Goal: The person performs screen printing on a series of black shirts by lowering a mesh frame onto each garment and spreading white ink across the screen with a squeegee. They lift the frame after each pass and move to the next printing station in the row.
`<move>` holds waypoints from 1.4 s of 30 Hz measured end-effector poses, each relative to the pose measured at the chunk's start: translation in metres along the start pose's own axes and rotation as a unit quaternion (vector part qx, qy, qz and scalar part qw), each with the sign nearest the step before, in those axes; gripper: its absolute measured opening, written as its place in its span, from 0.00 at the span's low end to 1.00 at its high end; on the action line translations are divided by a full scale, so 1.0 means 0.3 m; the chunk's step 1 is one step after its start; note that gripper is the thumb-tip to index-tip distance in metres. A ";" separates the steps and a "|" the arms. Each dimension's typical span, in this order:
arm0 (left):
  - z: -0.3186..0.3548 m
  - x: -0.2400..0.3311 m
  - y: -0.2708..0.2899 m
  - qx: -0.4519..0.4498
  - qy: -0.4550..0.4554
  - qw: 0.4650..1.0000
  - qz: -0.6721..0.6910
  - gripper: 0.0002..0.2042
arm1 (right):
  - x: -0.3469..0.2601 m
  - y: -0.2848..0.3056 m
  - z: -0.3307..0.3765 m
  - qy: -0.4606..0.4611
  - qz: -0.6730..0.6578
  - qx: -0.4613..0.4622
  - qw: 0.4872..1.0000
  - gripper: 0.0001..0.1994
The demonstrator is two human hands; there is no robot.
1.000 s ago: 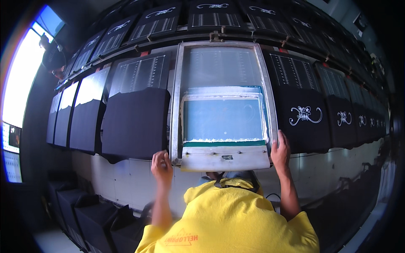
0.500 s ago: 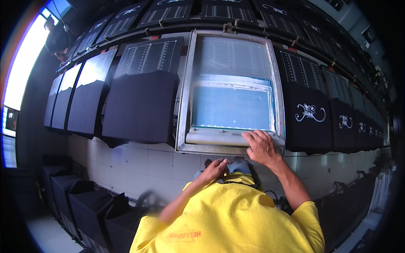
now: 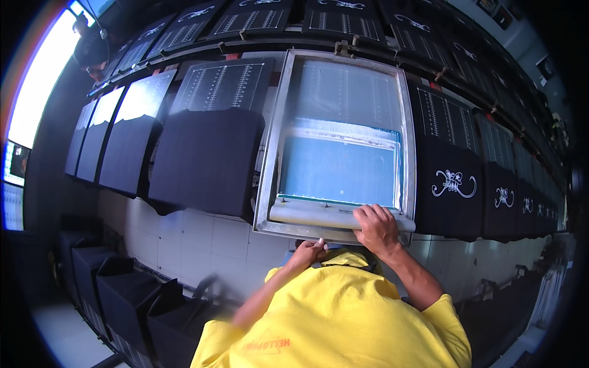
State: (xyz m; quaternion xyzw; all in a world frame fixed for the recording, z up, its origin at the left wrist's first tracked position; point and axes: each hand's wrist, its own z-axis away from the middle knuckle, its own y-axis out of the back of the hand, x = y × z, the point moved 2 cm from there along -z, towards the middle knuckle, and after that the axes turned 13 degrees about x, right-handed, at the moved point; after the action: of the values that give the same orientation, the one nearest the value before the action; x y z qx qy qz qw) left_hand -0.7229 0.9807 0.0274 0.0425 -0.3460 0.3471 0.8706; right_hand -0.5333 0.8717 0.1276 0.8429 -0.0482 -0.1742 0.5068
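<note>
A metal-framed printing screen (image 3: pixel 410 147) with blue-grey mesh lies over a pallet in front of me. Along its near end rests a pale squeegee (image 3: pixel 313 214), running almost the frame's width. My right hand (image 3: pixel 377 230) is closed over the squeegee's right part, fingers curled across its top. Just below the frame's near edge is my left hand (image 3: pixel 308 253), its fingers curled with the thumb against them; whatever they hold, if anything, is hidden. To the right of the screen, a black shirt (image 3: pixel 451 208) carries a white swirling print. A plain black shirt (image 3: pixel 205 162) lies to the left.
More pallets with black shirts line the row on both sides; a second row (image 3: pixel 343 21) stands beyond a metal rail (image 3: pixel 257 50). Behind me on the left are dark cloth-covered pallets (image 3: pixel 126 300). A person (image 3: pixel 92 49) stands at the far left near a bright window.
My right hand has gone from resting its fingers on the squeegee to closing around it. My left hand has come closer to the frame's near edge. The view has shifted slightly.
</note>
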 end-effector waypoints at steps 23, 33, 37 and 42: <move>-0.049 -0.059 -0.052 -0.024 0.007 1.000 0.014 0.20 | 0.447 -0.224 -0.487 0.023 0.049 0.062 0.997 0.19; -0.064 -0.073 -0.054 -0.061 0.085 0.988 0.118 0.17 | 0.400 -0.252 -0.395 0.047 0.078 0.060 0.994 0.20; -0.075 -0.087 -0.048 -0.075 0.100 0.982 0.142 0.17 | 0.388 -0.233 -0.409 0.036 0.073 0.047 0.996 0.19; -0.087 -0.080 -0.042 -0.088 0.101 0.980 0.144 0.16 | 0.384 -0.229 -0.425 0.027 0.069 0.048 0.996 0.17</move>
State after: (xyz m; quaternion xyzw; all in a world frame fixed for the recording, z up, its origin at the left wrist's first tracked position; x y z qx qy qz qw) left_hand -0.7125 0.9656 -0.0054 -0.1203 -0.2878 0.4394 0.8424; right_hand -0.3884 0.9819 0.0938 0.8655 -0.1011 -0.1138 0.4773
